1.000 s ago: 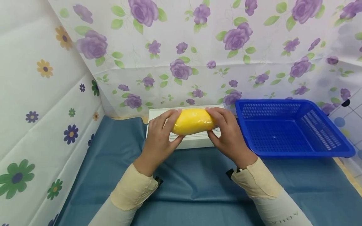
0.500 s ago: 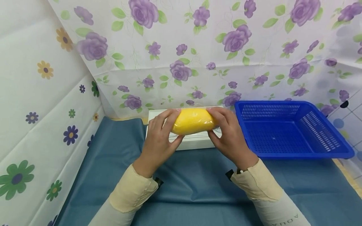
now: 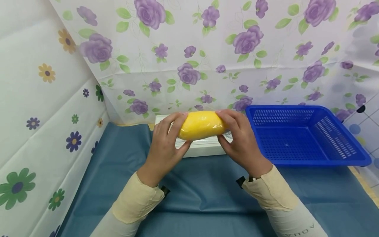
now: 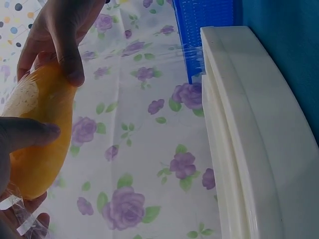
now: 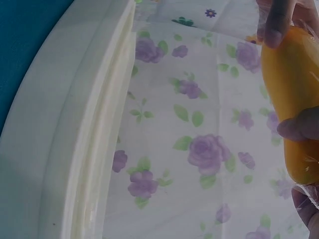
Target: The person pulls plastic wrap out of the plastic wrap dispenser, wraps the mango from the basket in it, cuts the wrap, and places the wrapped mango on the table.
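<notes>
A yellow mango (image 3: 202, 125), its skin glossy under clear plastic film, is held up between both hands in the head view. My left hand (image 3: 166, 143) grips its left end, fingers over the top and thumb below. On the other end my right hand (image 3: 241, 141) has the same kind of hold. Loose crinkled film (image 4: 31, 221) bunches at one end of the mango in the left wrist view. Behind and below the fruit lies a long white box (image 3: 204, 151), which looks like a cling film dispenser. The hands and mango hide much of its top.
To the right stands a blue perforated plastic basket (image 3: 291, 141), close to the white box. A dark teal cloth (image 3: 189, 197) covers the table. Flower-printed sheeting (image 3: 165, 85) hangs as a wall behind and along the left side.
Both hands keep their hold on the mango. It has risen slightly, and its left end has shifted a little to the left.
</notes>
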{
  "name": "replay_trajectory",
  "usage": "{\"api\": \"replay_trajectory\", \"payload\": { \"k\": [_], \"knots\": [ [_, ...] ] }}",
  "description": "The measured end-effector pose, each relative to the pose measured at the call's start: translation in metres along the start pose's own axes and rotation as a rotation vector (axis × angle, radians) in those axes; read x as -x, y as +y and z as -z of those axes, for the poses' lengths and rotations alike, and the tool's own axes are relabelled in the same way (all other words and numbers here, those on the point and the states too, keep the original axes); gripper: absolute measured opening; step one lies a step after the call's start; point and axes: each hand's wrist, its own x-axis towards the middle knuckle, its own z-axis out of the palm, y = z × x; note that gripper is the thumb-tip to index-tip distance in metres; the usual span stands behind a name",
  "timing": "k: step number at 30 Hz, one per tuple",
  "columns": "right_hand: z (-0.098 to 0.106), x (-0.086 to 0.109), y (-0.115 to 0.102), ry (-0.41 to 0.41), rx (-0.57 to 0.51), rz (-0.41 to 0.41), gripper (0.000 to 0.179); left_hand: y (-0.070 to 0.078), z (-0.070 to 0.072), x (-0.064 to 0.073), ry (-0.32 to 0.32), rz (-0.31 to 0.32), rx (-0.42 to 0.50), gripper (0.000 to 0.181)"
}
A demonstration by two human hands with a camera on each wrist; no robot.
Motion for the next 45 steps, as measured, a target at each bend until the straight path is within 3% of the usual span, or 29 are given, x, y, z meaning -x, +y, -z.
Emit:
{"api": "replay_trajectory", "payload": {
  "k": [45],
  "knots": [
    [0.031,-0.009,-0.019,0.027,0.013,0.066,0.079,0.022,0.023,-0.004,0.076,-0.098,-0.008,0.082]
  ]
}}
